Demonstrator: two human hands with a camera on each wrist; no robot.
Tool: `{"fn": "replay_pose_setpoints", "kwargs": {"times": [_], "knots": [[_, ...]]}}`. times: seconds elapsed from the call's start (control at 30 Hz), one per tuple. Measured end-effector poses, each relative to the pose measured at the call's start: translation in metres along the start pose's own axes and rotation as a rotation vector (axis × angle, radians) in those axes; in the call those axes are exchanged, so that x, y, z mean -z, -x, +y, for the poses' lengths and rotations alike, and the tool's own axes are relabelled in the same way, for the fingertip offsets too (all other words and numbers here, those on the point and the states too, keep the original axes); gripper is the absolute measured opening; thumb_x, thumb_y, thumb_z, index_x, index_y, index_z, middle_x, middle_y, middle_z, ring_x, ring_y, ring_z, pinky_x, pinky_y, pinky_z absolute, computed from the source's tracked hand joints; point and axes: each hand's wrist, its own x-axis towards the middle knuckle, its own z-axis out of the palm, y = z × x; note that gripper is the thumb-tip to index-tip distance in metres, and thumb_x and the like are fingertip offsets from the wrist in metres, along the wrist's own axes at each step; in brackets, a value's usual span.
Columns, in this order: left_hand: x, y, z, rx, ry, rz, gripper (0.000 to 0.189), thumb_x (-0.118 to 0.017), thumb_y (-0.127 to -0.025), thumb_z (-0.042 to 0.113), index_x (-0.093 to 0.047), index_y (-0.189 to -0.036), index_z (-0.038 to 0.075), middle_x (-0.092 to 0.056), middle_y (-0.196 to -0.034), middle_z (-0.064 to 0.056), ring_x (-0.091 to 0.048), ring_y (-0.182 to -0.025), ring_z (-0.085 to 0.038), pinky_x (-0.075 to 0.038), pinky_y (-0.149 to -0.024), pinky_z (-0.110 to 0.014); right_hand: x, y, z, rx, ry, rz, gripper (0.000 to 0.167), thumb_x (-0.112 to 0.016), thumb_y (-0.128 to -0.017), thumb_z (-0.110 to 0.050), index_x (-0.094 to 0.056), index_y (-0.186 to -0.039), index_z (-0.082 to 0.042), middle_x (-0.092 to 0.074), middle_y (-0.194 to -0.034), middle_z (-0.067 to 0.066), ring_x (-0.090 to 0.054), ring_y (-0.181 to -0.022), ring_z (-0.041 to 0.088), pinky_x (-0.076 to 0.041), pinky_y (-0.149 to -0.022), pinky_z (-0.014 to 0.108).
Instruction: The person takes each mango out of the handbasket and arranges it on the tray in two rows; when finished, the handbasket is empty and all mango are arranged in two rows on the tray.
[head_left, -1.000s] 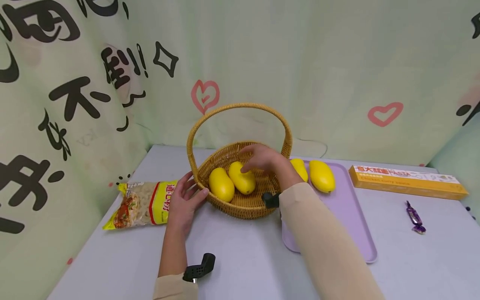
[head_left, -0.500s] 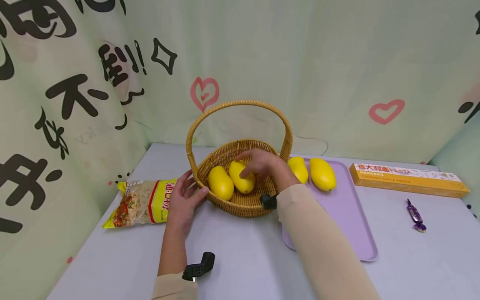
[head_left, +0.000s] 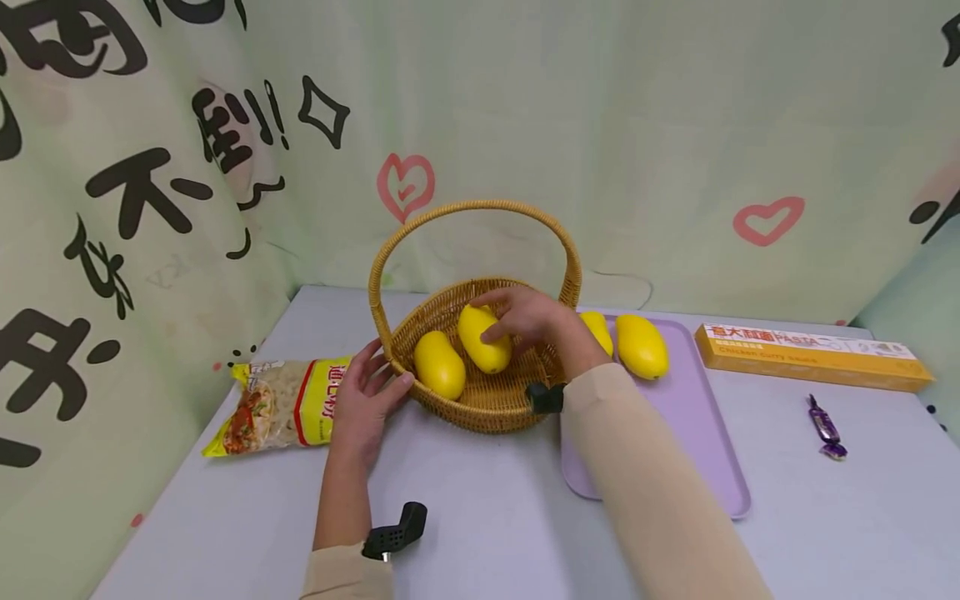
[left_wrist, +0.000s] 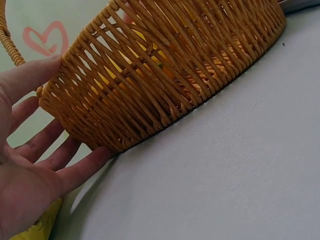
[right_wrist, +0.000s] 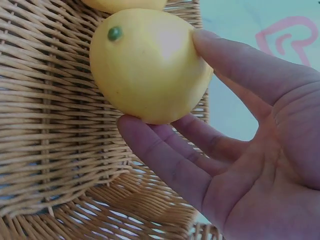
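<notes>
In the head view a wicker basket (head_left: 480, 421) with a tall handle stands mid-table, a yellow mango (head_left: 439, 367) lying in its left part. My right hand (head_left: 528, 318) reaches inside and holds another mango (head_left: 483, 337) between thumb and fingers. The right wrist view shows this mango (right_wrist: 150, 65) with its green stem end, the thumb on one side and the fingertips under the other. My left hand (head_left: 363, 408) grips the basket's left end. In the left wrist view the thumb lies at the rim of the basket (left_wrist: 150, 80), fingers spread along its outer wall.
Right of the basket, a lilac tray (head_left: 693, 433) bears a mango (head_left: 642, 346) and another mango (head_left: 597, 331) partly behind my right arm. A pasta box (head_left: 813, 358) and a purple-wrapped candy (head_left: 827, 429) lie farther right. A yellow food bag (head_left: 277, 404) lies at the left.
My right hand has closed its fingers on the right mango in the basket, which has shifted slightly up and tilted. The left hand keeps its place on the basket.
</notes>
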Motion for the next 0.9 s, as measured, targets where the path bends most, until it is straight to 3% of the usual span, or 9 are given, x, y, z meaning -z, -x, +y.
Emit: {"fn": "replay_pose_setpoints", "kwargs": {"times": [0.1,0.23,0.4,0.73,0.9], "knots": [[0.000,0.000,0.000,0.003,0.002,-0.001,0.075,-0.075,-0.095,0.011,-0.039,-0.158,0.031,-0.045,-0.159,-0.002,-0.046,-0.146,-0.020,-0.052,-0.109,-0.035,0.004,0.005,-0.002,0.007,-0.020,0.007,0.062,-0.072,-0.096,-0.013,-0.051,-0.153,-0.024,-0.048,-0.148,0.019,-0.054,-0.124,0.030,-0.060,-0.098,0.051],[0.001,0.000,0.001,0.011,0.004,0.001,0.076,-0.075,-0.095,0.011,-0.039,-0.158,0.032,-0.046,-0.158,-0.001,-0.047,-0.146,-0.019,-0.053,-0.107,-0.033,0.008,0.012,-0.004,0.028,-0.052,0.019,0.063,-0.071,-0.096,-0.013,-0.049,-0.154,-0.024,-0.043,-0.155,0.024,-0.051,-0.136,0.037,-0.059,-0.098,0.052],[0.001,0.001,0.002,0.009,0.005,-0.004,0.076,-0.075,-0.095,0.012,-0.039,-0.159,0.031,-0.045,-0.159,-0.002,-0.046,-0.146,-0.020,-0.053,-0.107,-0.033,0.011,0.024,-0.006,0.023,-0.071,0.041,0.063,-0.072,-0.096,-0.014,-0.050,-0.154,-0.027,-0.042,-0.156,0.023,-0.056,-0.132,0.035,-0.062,-0.095,0.049],[0.000,0.002,0.004,0.026,-0.002,0.003,0.076,-0.075,-0.095,0.013,-0.039,-0.159,0.032,-0.046,-0.158,-0.001,-0.046,-0.146,-0.018,-0.053,-0.107,-0.032,0.016,0.043,-0.012,0.022,-0.120,0.068,0.062,-0.073,-0.095,-0.014,-0.051,-0.153,-0.027,-0.044,-0.154,0.021,-0.070,-0.108,0.031,-0.064,-0.090,0.046],[0.000,0.003,0.004,0.018,-0.008,0.000,0.076,-0.075,-0.095,0.012,-0.038,-0.159,0.031,-0.045,-0.159,-0.002,-0.046,-0.146,-0.020,-0.052,-0.109,-0.033,0.016,0.054,-0.018,0.050,-0.114,0.081,0.062,-0.075,-0.094,-0.015,-0.053,-0.151,-0.030,-0.047,-0.152,0.018,-0.069,-0.111,0.030,-0.064,-0.090,0.046]]}}
